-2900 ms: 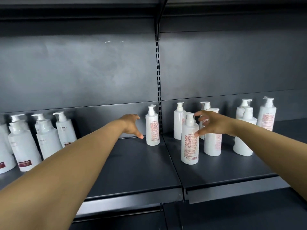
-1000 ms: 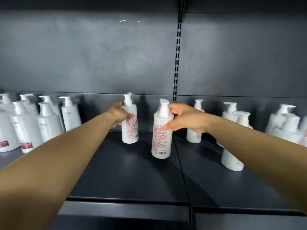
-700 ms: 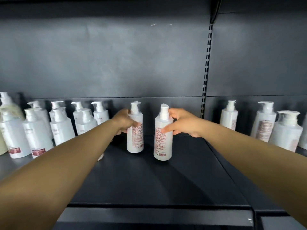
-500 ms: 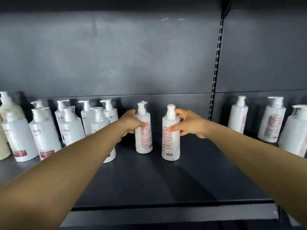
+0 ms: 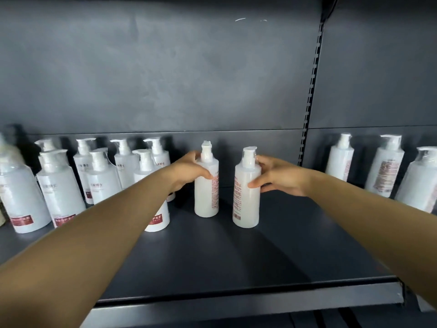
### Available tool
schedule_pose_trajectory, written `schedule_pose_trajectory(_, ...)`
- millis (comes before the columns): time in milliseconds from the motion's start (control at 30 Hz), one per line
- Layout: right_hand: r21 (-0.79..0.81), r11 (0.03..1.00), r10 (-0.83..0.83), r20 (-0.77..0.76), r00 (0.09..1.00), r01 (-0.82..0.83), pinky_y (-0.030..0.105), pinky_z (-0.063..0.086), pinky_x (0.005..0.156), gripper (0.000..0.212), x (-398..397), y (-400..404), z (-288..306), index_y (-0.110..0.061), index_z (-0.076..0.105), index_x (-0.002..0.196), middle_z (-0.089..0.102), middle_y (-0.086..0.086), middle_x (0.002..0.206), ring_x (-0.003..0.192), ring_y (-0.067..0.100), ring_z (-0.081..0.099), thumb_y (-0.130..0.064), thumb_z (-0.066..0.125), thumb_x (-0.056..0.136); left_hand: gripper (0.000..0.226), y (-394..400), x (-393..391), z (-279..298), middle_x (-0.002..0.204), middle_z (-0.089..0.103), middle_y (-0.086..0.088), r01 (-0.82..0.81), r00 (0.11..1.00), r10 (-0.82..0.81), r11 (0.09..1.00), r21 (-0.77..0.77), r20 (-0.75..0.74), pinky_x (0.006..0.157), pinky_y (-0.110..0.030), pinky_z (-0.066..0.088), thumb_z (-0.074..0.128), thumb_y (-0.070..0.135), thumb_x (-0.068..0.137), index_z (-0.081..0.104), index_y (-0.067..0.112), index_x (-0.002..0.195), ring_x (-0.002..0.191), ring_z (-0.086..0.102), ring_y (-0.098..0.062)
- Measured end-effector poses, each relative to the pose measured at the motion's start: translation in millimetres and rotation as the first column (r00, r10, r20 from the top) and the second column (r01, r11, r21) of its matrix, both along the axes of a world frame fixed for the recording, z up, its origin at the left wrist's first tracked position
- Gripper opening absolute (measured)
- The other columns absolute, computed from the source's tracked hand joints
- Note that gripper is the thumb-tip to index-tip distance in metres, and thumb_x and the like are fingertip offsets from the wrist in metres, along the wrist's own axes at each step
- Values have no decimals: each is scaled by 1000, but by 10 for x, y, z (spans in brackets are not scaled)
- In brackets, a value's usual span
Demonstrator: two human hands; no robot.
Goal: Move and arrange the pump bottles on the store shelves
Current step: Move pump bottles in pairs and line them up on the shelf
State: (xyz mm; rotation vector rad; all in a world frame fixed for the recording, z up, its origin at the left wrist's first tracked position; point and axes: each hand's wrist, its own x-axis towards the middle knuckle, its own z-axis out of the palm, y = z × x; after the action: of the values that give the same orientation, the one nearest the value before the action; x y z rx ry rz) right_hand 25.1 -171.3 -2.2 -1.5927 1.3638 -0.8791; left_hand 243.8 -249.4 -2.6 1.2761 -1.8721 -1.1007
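Both bottles stand upright on the shelf point(image 5: 236, 261), left hand point(image 5: 189, 172) wrapped round the rear bottle point(image 5: 206, 185), right hand point(image 5: 276, 177) grasping the nearer one point(image 5: 246, 192) (the packed group point(image 5: 99, 176) lies just leftward, closer to the left hand's grip).

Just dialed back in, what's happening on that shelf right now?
A person is arranging white pump bottles on a dark store shelf. The left hand grips one slim bottle and the right hand grips another; both stand upright, side by side but apart, mid-shelf. A cluster of wider bottles sits to the left, and a few more bottles stand on the next section to the right.
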Motion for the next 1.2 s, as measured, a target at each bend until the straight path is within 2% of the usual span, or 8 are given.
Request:
schedule_pose_trajectory(100, -92, 991, -104, -132, 986, 92, 32, 53, 87, 54, 109, -25, -18, -20, 53, 118, 64, -6, 114, 108, 13, 61, -13, 80, 72, 43, 11, 2, 41, 107, 58, 7, 14, 992, -2, 996, -87, 129, 88, -23, 40, 75, 17, 77, 49, 23, 111, 105, 54, -13)
schedule_pose_trajectory(200, -179, 970, -200, -209, 957, 163, 31, 53, 85, 56, 212, -58, -45, -22, 51, 112, 61, -7, 109, 101, 9, 61, -25, 84, 67, 38, 19, -36, 14, 101, 59, 8, -25, 993, 37, 994, -109, 109, 81, -21, 37, 79, 27, 73, 55, 24, 102, 99, 55, -12)
schedule_pose_trajectory(333, -34, 999, -23, 19, 1000, 24, 37, 51, 94, 55, 134, -44, 29, -21, 49, 126, 61, -6, 124, 111, 13, 61, 0, 70, 80, 45, -22, 41, 67, 119, 62, 3, 44, 999, -44, 996, 80, -6, 82, -24, 44, 71, 7, 78, 55, 17, 118, 114, 55, -14)
schedule_pose_trajectory(467, -96, 995, -41, -90, 995, 33, 35, 53, 91, 43, 136, -38, 57, -19, 60, 117, 65, -3, 117, 107, 13, 64, -6, 74, 78, 34, -78, 95, 78, 118, 63, 1, 39, 998, -40, 999, 26, 55, 97, -32, 47, 73, 2, 75, 61, 22, 100, 116, 55, -16)
schedule_pose_trajectory(567, -184, 976, -142, -116, 983, 119, 30, 56, 79, 53, 199, -73, 16, -20, 58, 120, 65, -4, 112, 99, 11, 65, -14, 81, 72, 52, -67, 48, 68, 117, 63, 1, -23, 993, 28, 999, -49, 118, 90, -30, 50, 81, 14, 69, 59, 14, 117, 110, 58, -17)
schedule_pose_trajectory(667, -161, 984, -93, -88, 992, 78, 25, 54, 73, 57, 198, -76, -33, -21, 54, 124, 65, -6, 115, 101, 10, 64, -8, 78, 74, 59, -74, 5, 53, 114, 64, 0, -45, 991, 57, 994, -98, 125, 80, -26, 48, 82, 16, 68, 58, 11, 122, 102, 59, -16)
schedule_pose_trajectory(900, -212, 958, -223, -115, 968, 195, 43, 53, 92, 81, 207, -315, -130, -22, 48, 133, 61, -3, 123, 110, 17, 60, -21, 85, 61, 64, -226, -79, -20, 117, 64, -5, -224, 967, 240, 961, -164, 85, 93, -29, 48, 85, 21, 65, 58, 7, 121, 106, 62, -21)
schedule_pose_trajectory(1200, -271, 918, -323, -91, 942, 289, 43, 53, 91, 66, 252, -735, -145, -22, 51, 126, 62, -2, 114, 105, 18, 61, -15, 83, 69, 81, -496, -184, -32, 129, 55, -5, -373, 915, 392, 913, -166, 96, 94, -30, 43, 84, 31, 65, 44, 12, 133, 118, 54, -24)
